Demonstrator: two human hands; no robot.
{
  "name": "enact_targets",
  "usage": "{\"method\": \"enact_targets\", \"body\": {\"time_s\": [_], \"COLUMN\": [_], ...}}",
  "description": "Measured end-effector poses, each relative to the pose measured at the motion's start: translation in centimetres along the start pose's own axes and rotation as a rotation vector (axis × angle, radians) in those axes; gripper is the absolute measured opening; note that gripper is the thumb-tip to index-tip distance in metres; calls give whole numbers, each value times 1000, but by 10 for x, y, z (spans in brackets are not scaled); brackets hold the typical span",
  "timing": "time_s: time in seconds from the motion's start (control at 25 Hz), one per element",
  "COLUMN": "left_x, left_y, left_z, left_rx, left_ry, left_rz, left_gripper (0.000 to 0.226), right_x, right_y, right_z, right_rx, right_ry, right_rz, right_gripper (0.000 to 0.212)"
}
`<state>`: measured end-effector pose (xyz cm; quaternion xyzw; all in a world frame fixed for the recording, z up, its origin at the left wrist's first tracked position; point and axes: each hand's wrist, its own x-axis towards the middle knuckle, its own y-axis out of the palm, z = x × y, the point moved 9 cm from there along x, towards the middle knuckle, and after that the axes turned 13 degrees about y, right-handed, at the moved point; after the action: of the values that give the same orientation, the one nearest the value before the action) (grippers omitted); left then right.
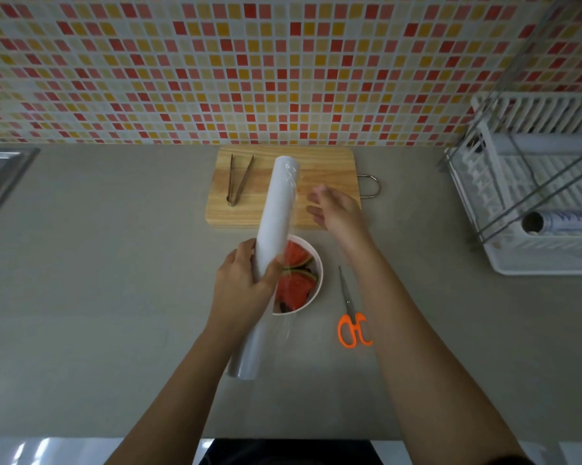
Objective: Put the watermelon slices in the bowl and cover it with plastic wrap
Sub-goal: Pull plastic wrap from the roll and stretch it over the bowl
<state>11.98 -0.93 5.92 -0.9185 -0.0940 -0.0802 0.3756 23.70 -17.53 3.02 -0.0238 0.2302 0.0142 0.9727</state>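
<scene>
Watermelon slices part-hidden behind wrap roll; left grip clasps roll; right grip blurred, slack.

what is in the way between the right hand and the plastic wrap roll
Nothing visible. The right hand is open beside the plastic wrap roll, which the left hand grips over the bowl.

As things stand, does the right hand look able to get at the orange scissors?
Probably yes: the right hand seems empty, and the scissors lie uncovered on the counter beside that forearm.
</scene>
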Motion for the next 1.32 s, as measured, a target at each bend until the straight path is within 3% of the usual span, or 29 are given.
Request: {"method": "enact_targets", "body": {"time_s": [0.12, 0.24, 0.52, 0.68, 0.84, 0.96, 1.08, 1.2, 1.32], "left_x": [-1, -1, -3, -5, -2, 1, 6, 9, 10], "left_y": [-1, -5, -13, -15, -18, -20, -20, -7, 7], "left_z": [-7, -11, -23, -24, -33, -37, -42, -51, -62], "left_rx": [7, 32, 75, 42, 24, 29, 53, 68, 83], "left_ry": [19, 33, 86, 94, 106, 125, 131, 124, 103], "left_rz": [0, -8, -25, -11, -5, -26, -47, -33, -56], "left_gripper": [51, 50, 51, 56, 60, 50, 46, 47, 48], "right_x": [6, 4, -12, -15, -18, -28, -37, -47, -42], "right_y": [24, 18, -9, -35, -13, 14, 13, -18, -45], "right_z": [7, 12, 38, 40, 7, -12, -15, -5, -4], "right_rx": [23, 168, 110, 307, 466, 221, 101, 11, -32], "right_ry": [81, 90, -4, -14, 219, 270, 55, -157, -205], "right_rz": [100, 12, -167, -275, -54, 87, -81, -363, -454], "right_gripper": [24, 17, 9, 14, 59, 56, 31, 25, 23]}}
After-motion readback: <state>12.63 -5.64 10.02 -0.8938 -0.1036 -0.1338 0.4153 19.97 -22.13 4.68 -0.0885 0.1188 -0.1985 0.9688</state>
